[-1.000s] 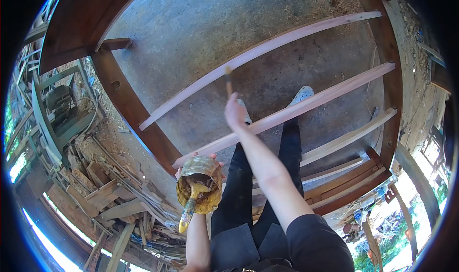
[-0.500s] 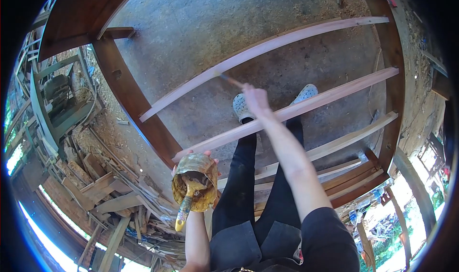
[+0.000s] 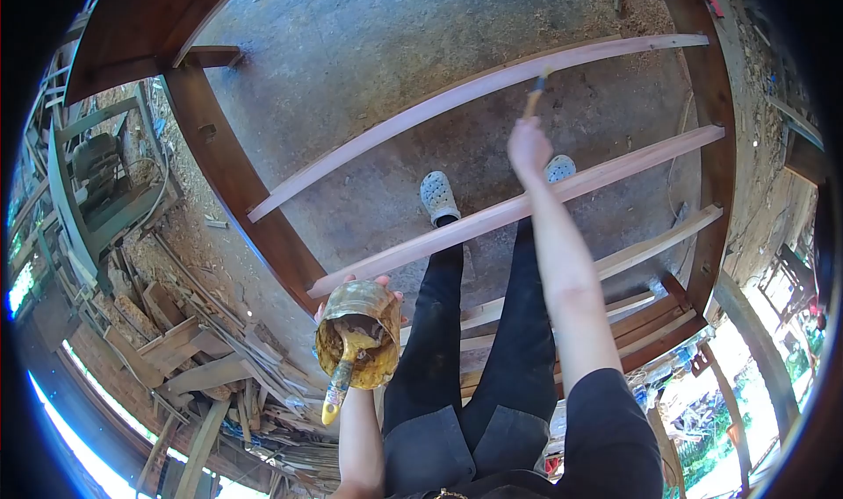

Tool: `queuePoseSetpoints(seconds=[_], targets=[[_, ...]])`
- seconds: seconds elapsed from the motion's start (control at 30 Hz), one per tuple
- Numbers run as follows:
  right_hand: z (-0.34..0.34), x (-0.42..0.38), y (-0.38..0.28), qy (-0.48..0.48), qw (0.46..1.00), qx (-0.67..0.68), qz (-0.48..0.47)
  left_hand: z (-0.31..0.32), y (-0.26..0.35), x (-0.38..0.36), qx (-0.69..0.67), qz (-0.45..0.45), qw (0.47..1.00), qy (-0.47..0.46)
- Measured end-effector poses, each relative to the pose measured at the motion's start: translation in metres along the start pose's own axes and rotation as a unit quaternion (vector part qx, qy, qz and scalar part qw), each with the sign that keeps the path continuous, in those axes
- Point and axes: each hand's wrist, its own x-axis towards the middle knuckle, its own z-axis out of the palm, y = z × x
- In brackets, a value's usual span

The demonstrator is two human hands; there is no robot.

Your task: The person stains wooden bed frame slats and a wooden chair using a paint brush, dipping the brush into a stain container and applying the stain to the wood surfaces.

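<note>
Your right hand (image 3: 529, 150) is clamped round the handle of a brush (image 3: 533, 102), out over the floor (image 3: 395, 69) between the far slat (image 3: 421, 113) and the next slat (image 3: 518, 206). The brush's long axis runs away from you, leaning a little to your right, and crosses the gap between the slats. Its bristles are at the far slat's near edge; you cannot tell whether they touch it.

Your left hand (image 3: 384, 281) is wrapped round the outside of a stained can (image 3: 357, 301), whose mouth tips back toward you. A second brush (image 3: 339, 385) leans in it, bristle end inside, yellow-tipped handle sticking out toward you and slightly left. Its handle has a patterned middle, too small to read.

The pale slats cross a dark wooden frame (image 3: 233, 170). Your left clog (image 3: 437, 197) stands on the floor between the same two slats.
</note>
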Motion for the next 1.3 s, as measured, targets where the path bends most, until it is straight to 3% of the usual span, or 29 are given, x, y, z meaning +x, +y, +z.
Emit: queuePoseSetpoints(seconds=[0.13,0.23,0.4,0.5,0.57,0.63,0.77,0.93,0.97,1.0,1.03,1.07,1.1,1.17,1.23,1.27,1.3], targets=[[0.067,-0.083,-0.089,-0.029,0.999,0.027,-0.035,-0.009,0.0,-0.003,-0.01,0.014,1.0,-0.002],[0.09,-0.163,-0.153,-0.128,0.987,0.077,-0.055,-0.028,0.004,-0.016,-0.001,0.036,0.999,0.017],[0.14,-0.257,-0.217,-0.173,0.963,0.076,-0.193,-0.024,0.005,-0.034,-0.02,0.061,0.998,0.025],[0.162,-0.269,-0.218,-0.186,0.941,0.073,-0.273,-0.047,0.007,-0.045,-0.086,0.077,0.993,0.02],[0.165,-0.258,-0.201,-0.171,0.895,0.006,-0.412,-0.051,0.003,-0.05,-0.117,0.09,0.989,0.021],[0.151,-0.232,-0.182,-0.166,0.893,-0.072,-0.413,-0.055,0.004,-0.05,-0.148,0.105,0.983,0.017],[0.1,-0.153,-0.116,-0.123,0.916,-0.108,-0.367,-0.059,-0.005,-0.052,-0.147,0.127,0.981,0.029],[0.019,-0.07,-0.025,-0.079,0.949,-0.206,-0.224,-0.049,-0.015,-0.053,-0.193,0.154,0.969,0.011],[0.006,-0.056,-0.013,-0.064,0.954,-0.234,-0.177,-0.049,-0.017,-0.056,-0.195,0.161,0.966,0.047],[-0.009,-0.044,-0.006,-0.059,0.949,-0.245,-0.189,-0.051,-0.02,-0.058,-0.198,0.167,0.962,0.083],[-0.023,-0.033,-0.004,-0.032,0.96,-0.241,-0.137,-0.058,-0.022,-0.059,-0.213,0.174,0.958,0.08],[-0.03,-0.028,-0.006,-0.005,0.968,-0.236,-0.085,-0.069,-0.022,-0.063,-0.228,0.172,0.958,0.019],[-0.03,-0.024,-0.01,0.0,0.964,-0.247,-0.097,-0.08,-0.026,-0.066,-0.241,0.171,0.954,-0.042],[-0.021,-0.012,-0.023,0.007,0.974,-0.223,-0.027,-0.091,-0.034,-0.073,-0.263,0.188,0.945,-0.047],[0.0,-0.026,-0.06,-0.013,0.971,-0.234,-0.045,-0.096,-0.042,-0.081,-0.29,0.213,0.933,0.001],[0.021,-0.035,-0.079,-0.027,0.975,-0.219,-0.035,-0.123,-0.043,-0.083,-0.256,0.198,0.941,-0.104],[0.044,-0.039,-0.092,-0.094,0.98,-0.174,-0.013,-0.122,-0.047,-0.086,-0.268,0.21,0.935,-0.104]])
